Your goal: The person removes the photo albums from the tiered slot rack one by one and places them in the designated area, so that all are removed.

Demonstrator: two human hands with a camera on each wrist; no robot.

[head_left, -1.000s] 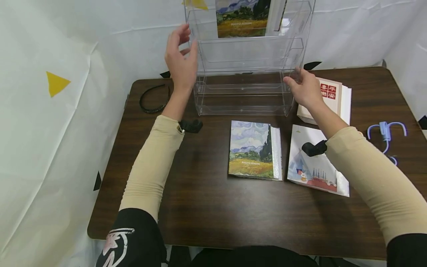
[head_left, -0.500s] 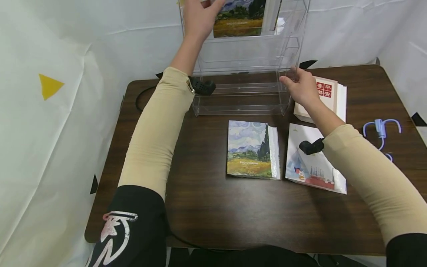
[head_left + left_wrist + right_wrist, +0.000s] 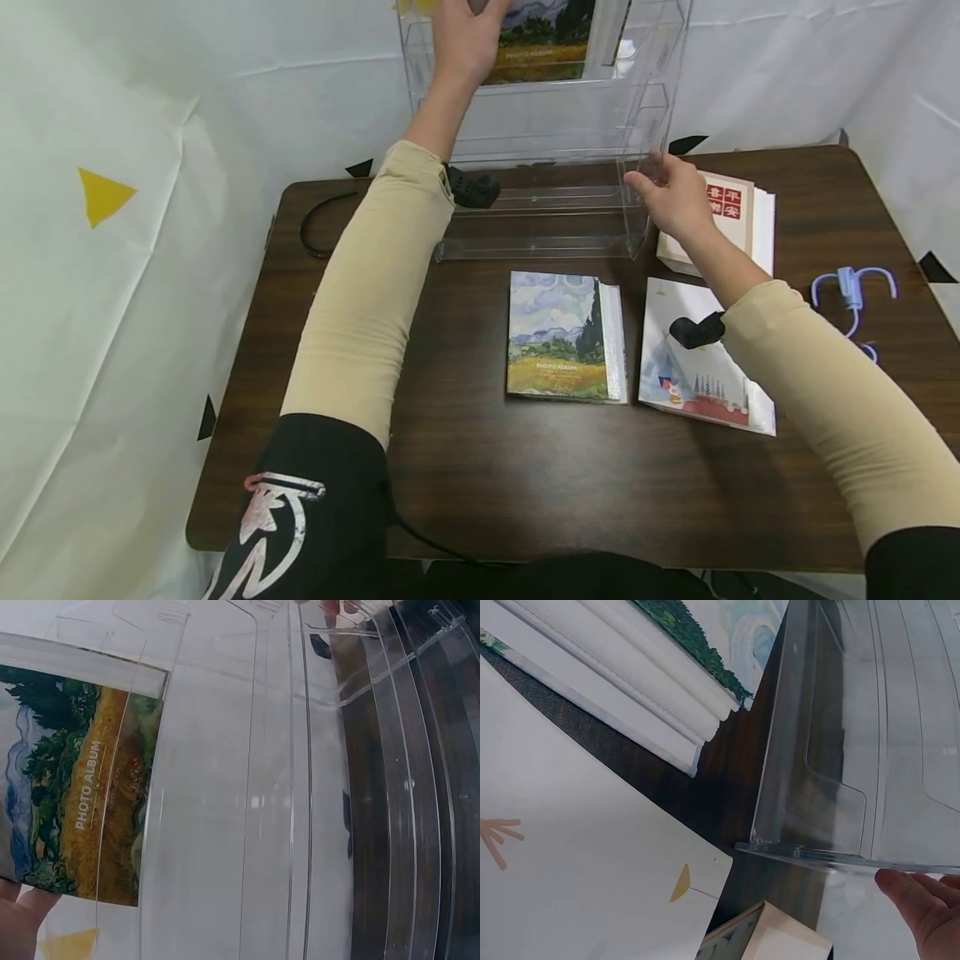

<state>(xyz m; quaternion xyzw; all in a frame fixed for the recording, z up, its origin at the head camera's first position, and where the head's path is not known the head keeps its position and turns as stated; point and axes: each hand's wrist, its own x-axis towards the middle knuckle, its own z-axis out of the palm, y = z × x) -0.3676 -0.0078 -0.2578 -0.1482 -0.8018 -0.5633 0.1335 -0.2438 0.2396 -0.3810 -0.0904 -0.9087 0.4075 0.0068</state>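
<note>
A clear acrylic rack (image 3: 540, 247) with stepped tiers stands at the back of the table. A landscape-painting photo album (image 3: 536, 62) sits in its upper tier. My left hand (image 3: 465, 46) reaches up to that album's left edge; its fingertips run out of the head view. In the left wrist view the thumb and a finger (image 3: 37, 901) are right at the album's edge, and I cannot tell whether they grip it. My right hand (image 3: 677, 198) pinches the rack's right side panel, the thumb (image 3: 892, 883) against its edge in the right wrist view.
Another landscape photo album (image 3: 557, 337) lies in front of the rack. Right of it lies a white illustrated album (image 3: 686, 367), with a cream album with red characters (image 3: 726, 200) behind. A blue hooked stand (image 3: 850, 287) lies far right, a black coiled cord (image 3: 306, 229) at left.
My left hand has moved up and to the right, from beside the rack's left side to the upper album's edge. The right hand stays on the rack's side panel.
</note>
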